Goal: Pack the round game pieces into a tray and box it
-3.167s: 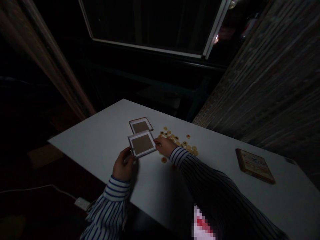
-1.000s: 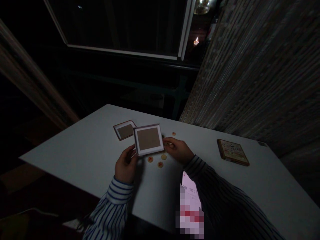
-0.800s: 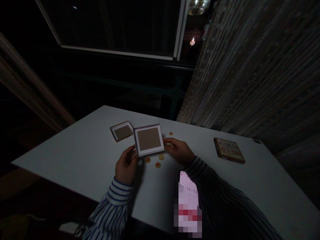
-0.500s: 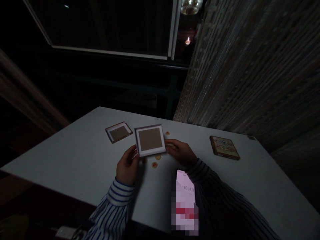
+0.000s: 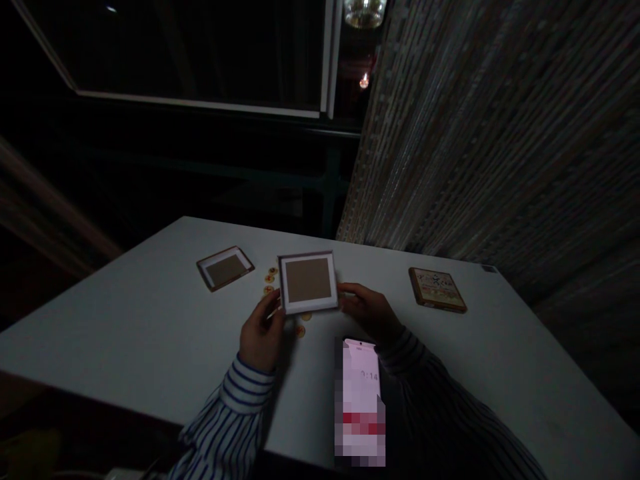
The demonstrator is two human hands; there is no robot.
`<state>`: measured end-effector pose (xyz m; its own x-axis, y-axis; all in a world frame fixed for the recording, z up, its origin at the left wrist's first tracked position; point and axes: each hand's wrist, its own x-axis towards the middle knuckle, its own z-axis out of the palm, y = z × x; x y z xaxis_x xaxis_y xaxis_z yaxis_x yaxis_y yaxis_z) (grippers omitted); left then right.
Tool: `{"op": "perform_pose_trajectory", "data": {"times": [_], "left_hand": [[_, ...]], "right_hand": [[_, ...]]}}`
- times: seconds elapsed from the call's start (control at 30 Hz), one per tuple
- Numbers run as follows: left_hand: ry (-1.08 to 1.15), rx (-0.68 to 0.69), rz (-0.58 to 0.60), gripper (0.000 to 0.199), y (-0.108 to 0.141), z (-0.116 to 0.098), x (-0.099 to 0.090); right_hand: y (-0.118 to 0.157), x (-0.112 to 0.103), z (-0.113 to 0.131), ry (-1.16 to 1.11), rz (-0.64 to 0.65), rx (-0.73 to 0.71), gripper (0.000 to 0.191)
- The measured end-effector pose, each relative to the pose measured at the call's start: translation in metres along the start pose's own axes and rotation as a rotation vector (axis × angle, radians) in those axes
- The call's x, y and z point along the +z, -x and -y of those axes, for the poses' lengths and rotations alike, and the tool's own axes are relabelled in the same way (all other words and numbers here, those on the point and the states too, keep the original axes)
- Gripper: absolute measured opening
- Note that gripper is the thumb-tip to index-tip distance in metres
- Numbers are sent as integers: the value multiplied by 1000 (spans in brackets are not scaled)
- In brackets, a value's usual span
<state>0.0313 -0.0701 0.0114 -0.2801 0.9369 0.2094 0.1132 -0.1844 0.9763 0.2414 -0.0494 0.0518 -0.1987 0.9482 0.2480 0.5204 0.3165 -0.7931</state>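
A shallow square box (image 5: 287, 308) with white inner walls and a brown cardboard-like base is raised over the table, tilted so its inside faces me. My left hand (image 5: 260, 333) grips its lower left corner, thumb in front. At the right edge, my right hand (image 5: 370, 310) has its fingers closed against the box's side; exact contact there is dim. Several round game pieces with markings, such as one piece (image 5: 269, 290), lie to the left of the box. Another piece (image 5: 300, 331) lies below it, and one more (image 5: 307, 317) is partly hidden under its lower edge.
On the white table (image 5: 150, 320), a similar open box part (image 5: 204, 277) lies at the left and a closed printed box (image 5: 437, 290) at the right. A lit phone (image 5: 367, 393) lies near the front edge. A string curtain (image 5: 425, 133) hangs behind the right side.
Both hands and the box have shifted slightly right over the table, uncovering several round pieces on its left. The piece behind its right corner is now hidden. My view has turned slightly.
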Motion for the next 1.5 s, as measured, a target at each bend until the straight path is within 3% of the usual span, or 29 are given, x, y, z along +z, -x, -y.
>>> {"op": "perform_pose_trajectory", "data": {"times": [0.33,0.57,1.1,1.5], "left_hand": [[16,-43,83,48,6,2,18],[-52,-56,113,46,10,-4,33],[-82,-68,181,44,8,-1,63],[-154,4,332,44,4,1,90]], "right_hand": [[15,-12,-15,125,-89,-3,29],[27,-18,-33,51,-145,-50,29],[41,-26,-53,18,-263,63,30],[55,-36,-70,13,-359,156,30]]}}
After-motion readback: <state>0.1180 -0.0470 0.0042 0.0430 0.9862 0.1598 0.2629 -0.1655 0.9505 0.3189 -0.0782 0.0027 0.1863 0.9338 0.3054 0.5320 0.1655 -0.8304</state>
